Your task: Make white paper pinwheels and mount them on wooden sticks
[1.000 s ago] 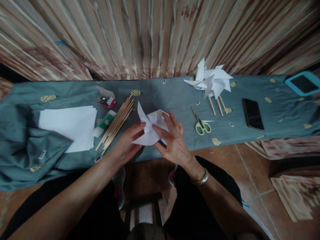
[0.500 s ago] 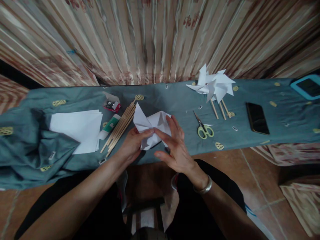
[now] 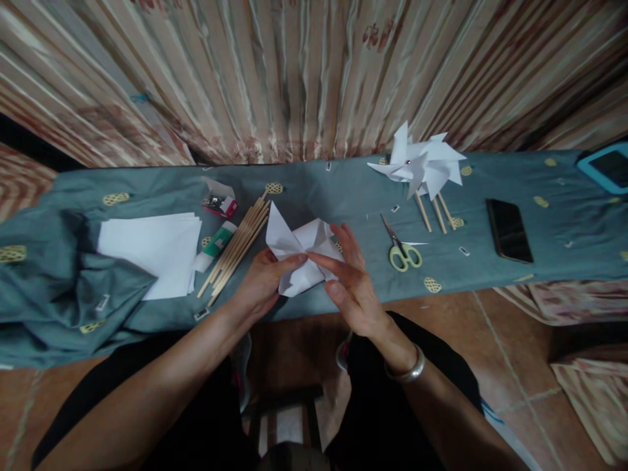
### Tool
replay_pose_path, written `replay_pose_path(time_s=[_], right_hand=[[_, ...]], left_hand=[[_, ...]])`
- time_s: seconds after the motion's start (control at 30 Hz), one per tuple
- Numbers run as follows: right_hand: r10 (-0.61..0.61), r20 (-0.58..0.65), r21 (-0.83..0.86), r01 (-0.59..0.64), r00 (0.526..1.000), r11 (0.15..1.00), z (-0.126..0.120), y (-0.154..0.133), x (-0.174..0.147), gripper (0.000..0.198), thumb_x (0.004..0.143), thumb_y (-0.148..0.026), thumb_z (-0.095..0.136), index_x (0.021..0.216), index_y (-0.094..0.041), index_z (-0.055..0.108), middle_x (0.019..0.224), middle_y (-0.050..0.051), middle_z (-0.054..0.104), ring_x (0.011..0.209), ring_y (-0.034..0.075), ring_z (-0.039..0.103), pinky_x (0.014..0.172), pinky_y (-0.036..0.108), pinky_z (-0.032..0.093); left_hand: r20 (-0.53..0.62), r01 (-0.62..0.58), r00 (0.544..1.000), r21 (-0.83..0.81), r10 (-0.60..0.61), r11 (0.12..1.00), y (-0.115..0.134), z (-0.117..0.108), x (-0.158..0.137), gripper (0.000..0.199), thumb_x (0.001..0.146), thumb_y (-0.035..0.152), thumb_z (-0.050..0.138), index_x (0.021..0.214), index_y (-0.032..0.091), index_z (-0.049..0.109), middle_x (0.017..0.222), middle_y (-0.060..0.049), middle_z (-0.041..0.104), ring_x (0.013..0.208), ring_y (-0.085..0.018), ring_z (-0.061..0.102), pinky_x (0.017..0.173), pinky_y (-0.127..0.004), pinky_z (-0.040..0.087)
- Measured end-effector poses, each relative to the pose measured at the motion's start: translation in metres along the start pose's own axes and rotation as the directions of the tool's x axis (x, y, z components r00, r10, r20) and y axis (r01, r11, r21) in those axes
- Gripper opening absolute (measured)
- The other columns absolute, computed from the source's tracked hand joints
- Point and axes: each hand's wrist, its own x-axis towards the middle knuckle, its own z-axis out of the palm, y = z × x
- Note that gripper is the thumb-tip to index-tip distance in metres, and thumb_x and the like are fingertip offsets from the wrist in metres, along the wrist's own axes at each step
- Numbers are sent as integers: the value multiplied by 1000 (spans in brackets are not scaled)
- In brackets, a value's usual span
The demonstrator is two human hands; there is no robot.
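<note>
A white paper pinwheel (image 3: 300, 245), its corners folded in toward the middle, is between my hands above the near part of the table. My left hand (image 3: 265, 278) grips its lower left side, with the thumb pressed at the centre and the other fingers underneath. With its index fingertip, my right hand (image 3: 352, 281) touches the centre beside that thumb. The rest of its fingers are spread, the thumb lying close to the paper's lower right edge. Wooden sticks (image 3: 238, 245) lie in a bundle just left of the pinwheel.
Left are a paper stack (image 3: 147, 248), a green-and-white glue tube (image 3: 216, 245) and a small open box (image 3: 220, 198) of shiny metal pieces. Right are green-handled scissors (image 3: 403, 255), finished pinwheels (image 3: 426, 163) on sticks, a phone (image 3: 509, 230) and a blue-framed device (image 3: 608, 169). Curtains (image 3: 294, 78) hang behind.
My right thumb has moved up and right, closer to the paper. The index fingertip stays at the pinwheel's centre, and my left hand keeps its grip. The view has shifted slightly.
</note>
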Motion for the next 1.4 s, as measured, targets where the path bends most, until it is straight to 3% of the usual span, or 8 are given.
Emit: replay_pose_path(time_s=[0.23, 0.37, 0.5, 0.67, 0.8, 0.9, 1.17, 1.4], right_hand=[[-16, 5, -39, 16, 1000, 999, -1, -1, 0, 44, 95, -50, 46, 131, -29, 60, 163, 0, 21, 153, 30, 11, 120, 55, 23], [-18, -101, -1, 18, 995, 1000, -5, -2, 3, 46, 92, -51, 51, 130, -28, 60, 162, 4, 27, 151, 32, 16, 120, 58, 21], [209, -270, 194, -159, 940, 968, -11, 5, 9, 47, 88, -50, 58, 129, -26, 60, 155, 8, 39, 145, 31, 33, 116, 55, 31], [576, -104, 679, -365, 811, 636, -7, 17, 17, 59, 76, -55, 70, 125, -23, 59, 119, 10, 70, 115, 27, 64, 104, 47, 47], [619, 120, 841, -411, 776, 352, -4, 16, 22, 59, 67, -58, 75, 112, -22, 62, 96, 6, 76, 91, 24, 71, 83, 38, 56], [596, 196, 873, -416, 779, 256, -5, 11, 26, 52, 66, -54, 76, 106, -22, 63, 88, 3, 75, 81, 21, 71, 69, 32, 57], [604, 189, 846, -440, 774, 300, 5, 0, 36, 56, 47, -32, 90, 95, -23, 63, 72, -3, 75, 63, 19, 69, 62, 31, 55], [635, 120, 834, -424, 763, 352, 17, 3, 39, 49, 48, -28, 89, 89, -20, 63, 73, -3, 74, 62, 16, 66, 63, 29, 53]], left_hand=[[-31, 7, 1000, 14, -7, 1000, 1, 4, -2, 27, 60, 20, 81, 86, 15, 73, 84, -5, 76, 72, -18, 69, 70, -28, 53], [-19, -6, 1000, 5, 6, 1000, 1, 1, 2, 32, 59, 22, 83, 88, 14, 72, 83, -6, 76, 76, -21, 70, 74, -30, 53], [-21, -34, 999, 10, 34, 999, 3, -1, 6, 34, 58, 22, 82, 90, 15, 73, 82, -3, 76, 81, -21, 70, 75, -30, 53], [-29, -47, 998, 3, 47, 999, 3, 0, 7, 34, 57, 21, 82, 89, 14, 74, 80, -5, 75, 78, -22, 69, 73, -30, 52], [-23, -52, 998, 7, 53, 999, 4, 4, 6, 35, 54, 22, 84, 87, 13, 74, 78, -5, 75, 75, -22, 69, 72, -30, 51], [-32, -53, 998, 4, 53, 999, 5, 6, 5, 39, 51, 23, 86, 86, 12, 73, 76, -5, 74, 72, -21, 68, 71, -30, 51], [-41, -139, 989, 83, 142, 987, 0, 6, 6, 39, 51, 26, 88, 83, 13, 71, 79, -4, 74, 70, -19, 65, 70, -30, 51], [-52, -194, 978, 101, 200, 976, 0, 6, 4, 40, 49, 29, 89, 82, 15, 71, 77, -3, 74, 73, -21, 66, 71, -31, 51]])
